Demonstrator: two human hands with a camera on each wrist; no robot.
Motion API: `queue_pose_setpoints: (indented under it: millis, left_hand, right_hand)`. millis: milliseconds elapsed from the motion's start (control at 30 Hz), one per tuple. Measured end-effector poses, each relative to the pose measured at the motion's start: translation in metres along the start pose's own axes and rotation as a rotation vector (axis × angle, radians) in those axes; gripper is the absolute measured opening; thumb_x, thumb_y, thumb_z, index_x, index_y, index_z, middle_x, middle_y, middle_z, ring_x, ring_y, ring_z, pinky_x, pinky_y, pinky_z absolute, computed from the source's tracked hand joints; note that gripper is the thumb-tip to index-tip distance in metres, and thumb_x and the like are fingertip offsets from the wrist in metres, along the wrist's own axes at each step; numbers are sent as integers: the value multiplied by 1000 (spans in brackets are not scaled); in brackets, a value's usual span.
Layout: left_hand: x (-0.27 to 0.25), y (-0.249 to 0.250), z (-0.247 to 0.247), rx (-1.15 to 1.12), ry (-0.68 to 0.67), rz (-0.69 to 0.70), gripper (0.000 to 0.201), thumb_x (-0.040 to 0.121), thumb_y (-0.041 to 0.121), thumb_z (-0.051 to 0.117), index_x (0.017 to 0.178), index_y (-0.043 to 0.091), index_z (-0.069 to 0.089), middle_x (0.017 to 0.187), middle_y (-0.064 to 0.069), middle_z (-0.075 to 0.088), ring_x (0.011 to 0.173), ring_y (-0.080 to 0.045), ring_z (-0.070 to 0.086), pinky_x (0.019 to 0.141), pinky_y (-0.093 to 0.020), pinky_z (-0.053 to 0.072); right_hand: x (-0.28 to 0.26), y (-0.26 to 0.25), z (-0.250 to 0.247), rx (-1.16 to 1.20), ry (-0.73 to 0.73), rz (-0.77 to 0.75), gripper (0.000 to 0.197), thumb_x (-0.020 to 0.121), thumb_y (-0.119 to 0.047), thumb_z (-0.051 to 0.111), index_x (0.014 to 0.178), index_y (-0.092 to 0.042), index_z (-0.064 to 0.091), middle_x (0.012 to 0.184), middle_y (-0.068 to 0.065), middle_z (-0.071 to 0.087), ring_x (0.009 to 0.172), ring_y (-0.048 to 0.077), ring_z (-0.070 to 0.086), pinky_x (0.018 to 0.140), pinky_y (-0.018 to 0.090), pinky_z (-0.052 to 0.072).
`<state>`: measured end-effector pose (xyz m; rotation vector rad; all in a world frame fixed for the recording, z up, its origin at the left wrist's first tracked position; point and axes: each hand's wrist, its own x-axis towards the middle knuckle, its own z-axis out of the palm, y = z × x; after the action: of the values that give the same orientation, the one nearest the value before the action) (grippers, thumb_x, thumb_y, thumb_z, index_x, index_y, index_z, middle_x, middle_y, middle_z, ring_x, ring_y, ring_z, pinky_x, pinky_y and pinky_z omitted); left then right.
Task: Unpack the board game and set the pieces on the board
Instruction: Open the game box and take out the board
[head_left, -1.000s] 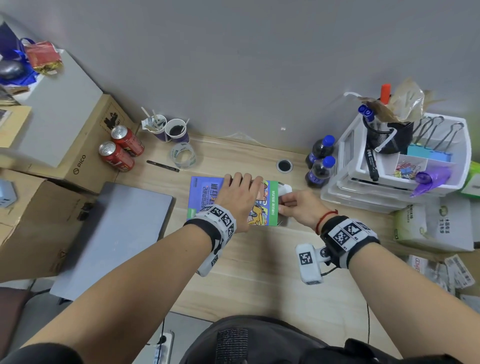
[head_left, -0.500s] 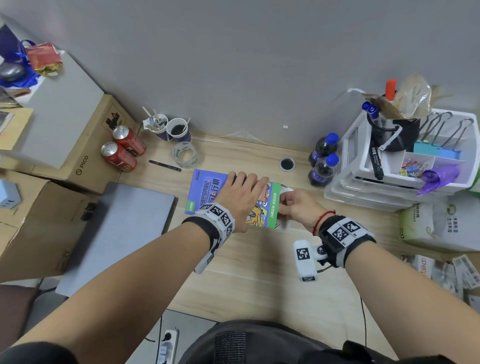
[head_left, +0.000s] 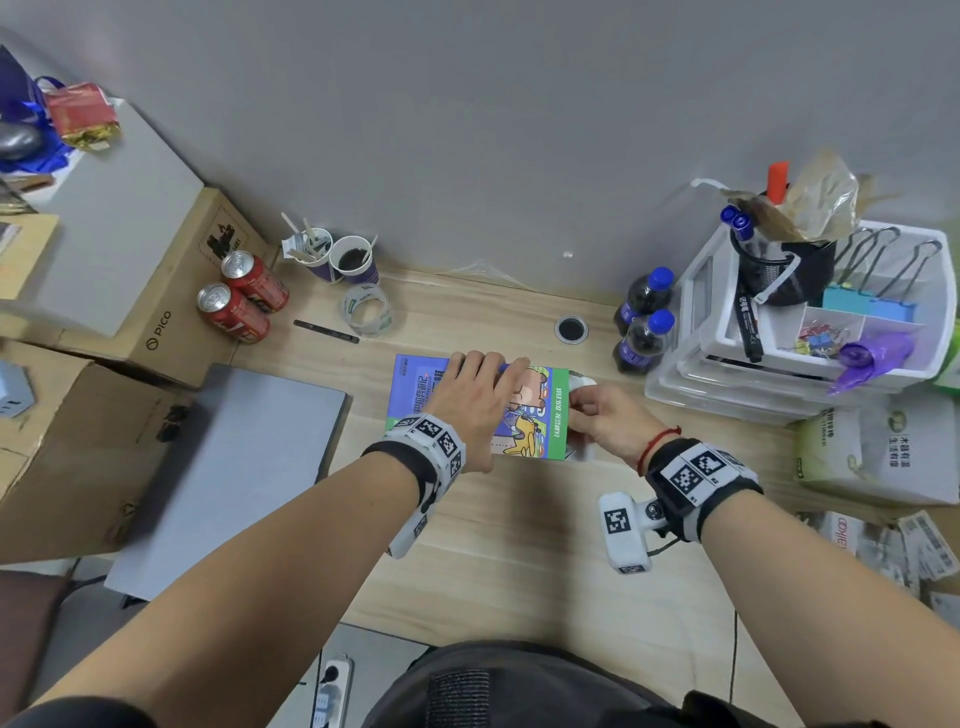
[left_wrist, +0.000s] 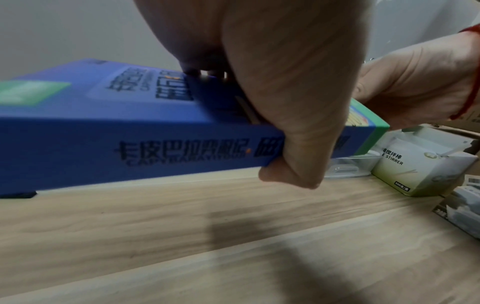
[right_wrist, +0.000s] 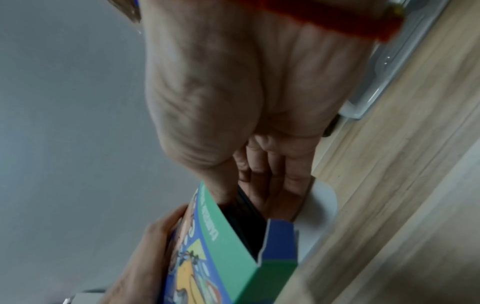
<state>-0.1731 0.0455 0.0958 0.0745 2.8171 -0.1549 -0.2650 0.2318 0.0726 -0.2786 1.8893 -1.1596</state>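
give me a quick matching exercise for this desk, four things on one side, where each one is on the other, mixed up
Things:
1. blue and green cardboard game box
2. two red drink cans
3. two dark bottles with blue caps
4. clear roll of tape

Places:
A. beside the white plastic organiser
B. under the left hand
C. against the brown carton
D. in front of two paper cups

Pairs: 1-B, 2-C, 3-A, 4-D

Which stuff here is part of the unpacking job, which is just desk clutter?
In use:
- game box, end flap open
- left hand, gripping the box
- right hand, fingers in the open end

Clutter:
- cola cans
- paper cups
- tape roll
- bottles
- organiser tray
- laptop
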Motion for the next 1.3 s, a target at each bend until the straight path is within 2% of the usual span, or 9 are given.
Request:
queue_pose_setpoints:
  millis: [200, 367, 500, 600, 767, 967, 1067, 1200, 1300]
  left_hand:
    - [4, -1, -5, 61, 38, 39, 118, 49, 45, 77, 146, 12, 18, 126, -11, 42, 107, -31, 43, 101, -48, 32]
    - [3, -10, -3, -4, 16, 29, 123, 48, 48, 77, 148, 13, 13, 128, -8, 38, 110, -28, 40, 103, -43, 32]
    - [-1, -15, 3, -83, 25, 18, 127, 41, 52, 75, 147, 13, 17, 127, -6, 39, 111, -27, 41, 103, -40, 34]
    - [-2, -14, 7, -125, 54, 17, 124, 41, 53, 74, 145, 14, 21, 126, -5, 40, 110, -26, 42, 101, -39, 35]
    - [0, -13, 7, -140, 79, 23, 123, 40, 53, 75, 143, 16, 20, 124, -4, 39, 108, -25, 41, 101, -38, 36]
    - [1, -10, 13, -130, 80, 33, 121, 40, 53, 75, 142, 15, 21, 123, -4, 40, 109, -25, 42, 101, -38, 37]
    - [0, -16, 16, -167, 66, 33, 126, 42, 58, 77, 146, 15, 18, 127, -4, 38, 115, -25, 41, 104, -38, 37]
    - [-13, -53, 23, -294, 6, -159, 157, 29, 94, 61, 152, 15, 3, 150, -8, 25, 140, -28, 22, 117, -45, 25]
    - [-16, -57, 24, -190, -34, -163, 158, 31, 94, 62, 151, 18, -8, 160, -10, 6, 148, -33, 4, 120, -50, 13]
  right_hand:
    - [-4, -5, 0, 276, -50, 54, 23, 90, 1, 59, 111, 12, 58, 88, 21, 68, 60, 12, 69, 53, 19, 54]
    - [0, -18, 1, 293, -32, 87, 31, 84, -4, 68, 105, 17, 59, 89, 22, 71, 71, 22, 70, 66, 29, 61]
    - [0, -21, 1, 221, -48, 86, 30, 84, -7, 70, 103, 15, 59, 87, 20, 72, 74, 25, 70, 77, 37, 60]
    - [-2, -22, -3, 174, -50, 90, 31, 85, -7, 68, 104, 15, 58, 97, 27, 70, 82, 31, 68, 84, 44, 57]
    - [-6, -26, -3, 97, -65, 81, 23, 90, -2, 60, 106, 13, 55, 90, 21, 67, 65, 17, 66, 62, 24, 57]
    - [-6, -24, -2, 47, -65, 85, 24, 92, -1, 56, 110, 15, 52, 89, 17, 67, 61, 14, 67, 59, 21, 57]
    - [-9, -24, -5, 32, -52, 74, 24, 93, -1, 55, 110, 16, 53, 91, 19, 67, 64, 20, 66, 61, 26, 57]
    - [-13, -19, -21, -6, 8, 60, 24, 92, -3, 57, 111, 12, 54, 96, 22, 70, 76, 32, 67, 74, 44, 56]
    - [-14, -21, -20, -22, 49, 59, 21, 92, -4, 58, 109, 9, 57, 97, 23, 70, 81, 35, 68, 82, 53, 56]
